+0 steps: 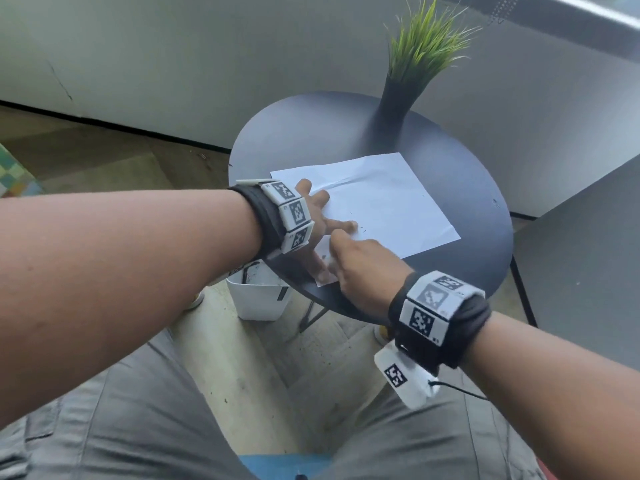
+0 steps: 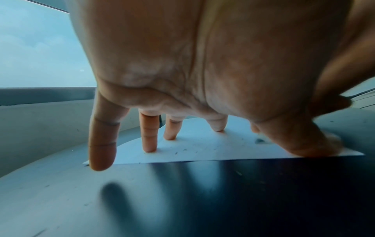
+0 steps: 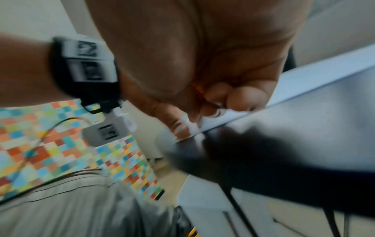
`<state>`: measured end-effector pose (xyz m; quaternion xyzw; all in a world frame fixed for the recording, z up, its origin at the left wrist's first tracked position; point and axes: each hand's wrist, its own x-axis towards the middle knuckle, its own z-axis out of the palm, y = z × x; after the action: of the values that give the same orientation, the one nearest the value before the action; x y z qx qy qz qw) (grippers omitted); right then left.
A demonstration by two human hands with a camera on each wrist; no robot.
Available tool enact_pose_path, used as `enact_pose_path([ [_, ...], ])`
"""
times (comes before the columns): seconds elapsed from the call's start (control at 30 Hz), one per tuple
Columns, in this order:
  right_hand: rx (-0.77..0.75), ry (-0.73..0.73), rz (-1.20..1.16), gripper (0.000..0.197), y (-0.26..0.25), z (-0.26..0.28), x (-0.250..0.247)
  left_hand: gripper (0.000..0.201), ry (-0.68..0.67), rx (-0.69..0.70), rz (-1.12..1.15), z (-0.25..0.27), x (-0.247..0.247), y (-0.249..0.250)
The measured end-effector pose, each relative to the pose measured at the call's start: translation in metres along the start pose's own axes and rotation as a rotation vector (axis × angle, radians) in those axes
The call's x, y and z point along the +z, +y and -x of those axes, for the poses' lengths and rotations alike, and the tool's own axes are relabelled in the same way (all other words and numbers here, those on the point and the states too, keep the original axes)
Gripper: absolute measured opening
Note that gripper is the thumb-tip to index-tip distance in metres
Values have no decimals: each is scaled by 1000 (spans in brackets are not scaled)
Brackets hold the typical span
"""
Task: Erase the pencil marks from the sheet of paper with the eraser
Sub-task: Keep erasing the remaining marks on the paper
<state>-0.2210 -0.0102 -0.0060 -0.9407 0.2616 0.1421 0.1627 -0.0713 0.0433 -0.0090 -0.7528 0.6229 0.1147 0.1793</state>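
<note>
The paper (image 1: 374, 202) lies flat on the round dark desk (image 1: 485, 244), turned at a slant so its near corner sits at the near edge, under my two hands. A crease runs across its far half, and small dark specks, either marks or eraser crumbs, dot the near part. I cannot make out clear pencil lines anywhere.

My left hand (image 1: 317, 216) is spread flat, fingers (image 2: 150, 136) straight, with the tips and thumb pressing the paper's near left edge; the little finger sits off the sheet on the desk. My right hand (image 1: 360, 268) is clenched just beside it at the near corner, fingertips (image 3: 246, 99) bunched as if pinching something small. A sliver of red shows between them in the right wrist view, but I cannot tell whether that is the eraser.

I judge the rubbing is under way at that corner. The rest of the sheet stretches away toward the far right of the desk, so the right hand is the nearer one to work outward along it.

A plant (image 1: 426, 46) stands at the desk's far edge, and a white bin (image 1: 263, 299) sits on the floor below.
</note>
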Motion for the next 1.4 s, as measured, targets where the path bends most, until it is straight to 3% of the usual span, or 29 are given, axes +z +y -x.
enact_pose_path([
  [0.03,-15,-3,-7,19,2,-3,1,99,-4,2,5,0,0,0],
  [0.13,138,105,-77,23,23,-23,-17,101,-23,-1,6,1,-2,0],
  [0.3,-71,-8,30,17,10,-6,-2,104,-29,9,-9,0,-1,-1],
  [0.43,85,98,-47,23,37,-9,-17,108,-44,0,-8,0,-2,0],
  [0.53,-103,-4,41,23,16,7,2,107,-61,-4,-18,-1,-3,0],
  [0.57,-101,-5,22,22,16,8,2,106,-65,-4,-19,-1,-3,0],
  [0.7,140,108,-56,24,41,-9,-17,106,-65,6,-21,2,-4,0],
  [0.83,-55,-32,-8,19,10,9,0,106,-55,14,-16,3,-4,0],
  [0.97,234,121,-149,21,72,-7,-22,100,-8,-9,12,12,1,-2],
  [1.03,382,186,-330,19,108,-7,-31,95,23,-20,28,20,8,-3],
  [1.13,486,193,-586,18,138,-1,-37,87,65,-25,70,32,17,-3],
  [1.2,524,207,-414,27,142,2,-41,86,71,-29,118,42,20,1],
  [1.3,359,202,-164,39,114,9,-32,84,49,-54,218,54,24,9],
  [1.4,137,62,-45,43,64,24,-4,64,122,-161,567,67,18,4],
])
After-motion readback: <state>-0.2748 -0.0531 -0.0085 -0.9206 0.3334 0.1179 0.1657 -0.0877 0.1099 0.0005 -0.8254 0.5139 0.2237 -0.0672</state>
